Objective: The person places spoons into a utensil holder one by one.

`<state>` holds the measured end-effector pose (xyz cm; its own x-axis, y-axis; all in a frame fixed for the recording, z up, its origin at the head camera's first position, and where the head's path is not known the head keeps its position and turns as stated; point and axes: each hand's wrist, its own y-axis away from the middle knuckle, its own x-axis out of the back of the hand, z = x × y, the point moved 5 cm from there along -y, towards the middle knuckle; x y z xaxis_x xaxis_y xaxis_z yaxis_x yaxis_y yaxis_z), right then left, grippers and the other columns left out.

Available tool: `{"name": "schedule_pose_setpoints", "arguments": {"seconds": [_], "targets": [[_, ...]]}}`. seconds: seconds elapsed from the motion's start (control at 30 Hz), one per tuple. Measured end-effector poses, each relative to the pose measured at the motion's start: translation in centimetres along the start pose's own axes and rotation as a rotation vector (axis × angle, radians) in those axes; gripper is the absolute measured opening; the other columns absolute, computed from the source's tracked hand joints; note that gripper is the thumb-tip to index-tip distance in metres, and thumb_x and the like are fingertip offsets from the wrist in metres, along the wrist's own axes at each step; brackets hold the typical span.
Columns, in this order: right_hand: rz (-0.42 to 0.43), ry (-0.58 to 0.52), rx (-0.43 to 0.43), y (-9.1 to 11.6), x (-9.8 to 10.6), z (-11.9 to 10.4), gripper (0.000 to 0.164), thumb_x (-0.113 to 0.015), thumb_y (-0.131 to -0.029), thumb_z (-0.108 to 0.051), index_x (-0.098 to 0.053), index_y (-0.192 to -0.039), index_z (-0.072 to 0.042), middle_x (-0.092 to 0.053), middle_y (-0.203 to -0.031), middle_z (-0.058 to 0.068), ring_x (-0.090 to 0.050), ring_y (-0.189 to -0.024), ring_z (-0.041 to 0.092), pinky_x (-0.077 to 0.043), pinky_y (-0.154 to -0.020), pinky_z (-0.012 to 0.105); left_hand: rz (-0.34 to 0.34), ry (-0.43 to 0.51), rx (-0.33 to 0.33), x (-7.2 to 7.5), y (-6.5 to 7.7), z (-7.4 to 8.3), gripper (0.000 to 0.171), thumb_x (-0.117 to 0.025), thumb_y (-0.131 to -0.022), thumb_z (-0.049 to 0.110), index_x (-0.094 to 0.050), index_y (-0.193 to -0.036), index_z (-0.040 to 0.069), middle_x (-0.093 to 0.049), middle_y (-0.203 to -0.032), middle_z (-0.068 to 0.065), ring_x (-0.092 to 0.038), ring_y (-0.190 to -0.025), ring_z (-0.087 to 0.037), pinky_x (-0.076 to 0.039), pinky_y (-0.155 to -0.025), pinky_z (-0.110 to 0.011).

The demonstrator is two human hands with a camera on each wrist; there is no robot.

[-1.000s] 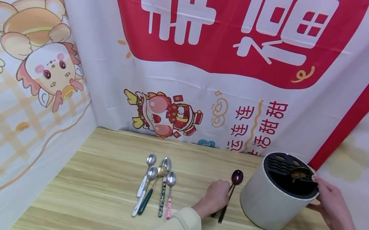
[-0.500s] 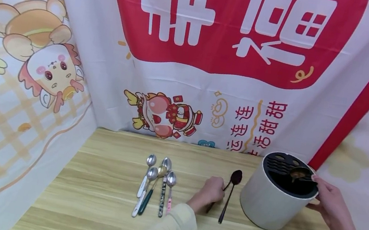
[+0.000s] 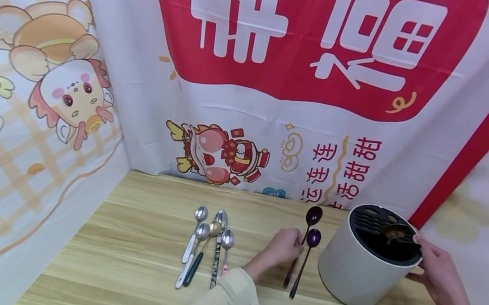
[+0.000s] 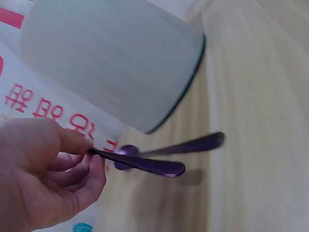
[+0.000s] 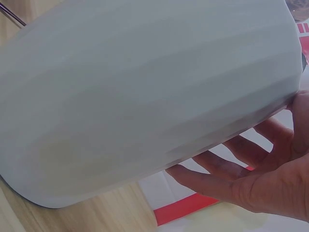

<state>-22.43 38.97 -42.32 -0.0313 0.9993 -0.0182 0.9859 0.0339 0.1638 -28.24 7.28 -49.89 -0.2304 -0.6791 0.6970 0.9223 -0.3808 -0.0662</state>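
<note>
My left hand (image 3: 281, 247) pinches a dark purple spoon (image 4: 149, 166) by its handle between thumb and fingers. In the head view its bowl (image 3: 313, 216) points to the back wall. A second purple spoon (image 3: 303, 267) lies just right of it on the wooden table. Beside them stands a pale grey round knife block (image 3: 345, 273) with a slotted black top (image 3: 362, 220). My right hand (image 3: 442, 269) holds the block at its right side, thumb at the rim and fingertips (image 5: 176, 171) against the wall. A dark rounded bowl with brown in it (image 3: 396, 232) sits in the opening by that thumb.
Left of my arm lies a group of several spoons, among them one with a patterned black handle (image 3: 216, 261), one with a green handle (image 3: 193, 268) and white-handled ones (image 3: 183, 272). A printed cloth (image 3: 233, 103) hangs along the table's back edge.
My left hand has shifted slightly left, and the spoon in it now shows separately from the second one, its bowl nearer the back wall. The right hand has stayed at the block's rim.
</note>
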Motion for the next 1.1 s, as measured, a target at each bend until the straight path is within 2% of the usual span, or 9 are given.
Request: {"name": "schedule_pose_setpoints", "arguments": {"seconds": [0.23, 0.43, 0.7, 0.97, 1.1], "targets": [[-0.005, -0.007, 0.014, 0.2, 0.0, 0.1, 0.039, -0.042, -0.107, -0.031, -0.073, -0.087, -0.042, -0.072, -0.086, -0.020, -0.068, -0.079, -0.001, -0.060, -0.061, 0.033, 0.089, 0.024, -0.086, 2.0, 0.1, 2.1, 0.008, -0.069, -0.092, 0.011, -0.065, -0.088, 0.007, -0.069, -0.078, -0.002, -0.054, -0.062, -0.002, -0.046, -0.057, -0.013], [-0.011, -0.004, 0.021, 0.2, 0.0, 0.2, 0.039, -0.041, -0.107, -0.031, -0.073, -0.088, -0.043, -0.072, -0.087, -0.021, -0.068, -0.079, -0.002, -0.060, -0.061, 0.033, 0.114, 0.060, -0.076, 3.4, 0.5, 3.5, 0.010, -0.068, -0.094, 0.014, -0.063, -0.086, 0.010, -0.070, -0.079, -0.001, -0.056, -0.062, -0.001, -0.048, -0.055, -0.013], [-0.005, 0.002, 0.010, 0.3, 0.1, 0.3, 0.039, -0.041, -0.107, -0.032, -0.073, -0.087, -0.042, -0.072, -0.085, -0.020, -0.068, -0.078, -0.001, -0.060, -0.061, 0.033, 0.162, 0.050, -0.122, 4.8, 1.0, 5.4, 0.008, -0.069, -0.094, 0.019, -0.066, -0.089, 0.013, -0.071, -0.082, 0.002, -0.058, -0.067, 0.000, -0.048, -0.060, -0.011], [-0.001, 0.015, 0.009, 0.3, 0.0, 0.0, 0.039, -0.041, -0.107, -0.032, -0.072, -0.086, -0.042, -0.071, -0.085, -0.020, -0.067, -0.079, -0.002, -0.060, -0.061, 0.034, 0.181, 0.067, -0.134, 6.0, 1.6, 7.5, 0.010, -0.068, -0.095, 0.023, -0.067, -0.090, 0.014, -0.069, -0.080, 0.005, -0.057, -0.066, 0.002, -0.048, -0.058, -0.011], [0.001, 0.028, 0.002, 0.3, -0.1, -0.1, 0.039, -0.042, -0.107, -0.032, -0.072, -0.086, -0.043, -0.071, -0.085, -0.021, -0.067, -0.079, -0.002, -0.060, -0.061, 0.034, 0.195, 0.066, -0.177, 6.6, 1.9, 8.8, 0.010, -0.068, -0.095, 0.022, -0.066, -0.089, 0.014, -0.069, -0.080, 0.005, -0.057, -0.065, 0.003, -0.048, -0.058, -0.010]]}}
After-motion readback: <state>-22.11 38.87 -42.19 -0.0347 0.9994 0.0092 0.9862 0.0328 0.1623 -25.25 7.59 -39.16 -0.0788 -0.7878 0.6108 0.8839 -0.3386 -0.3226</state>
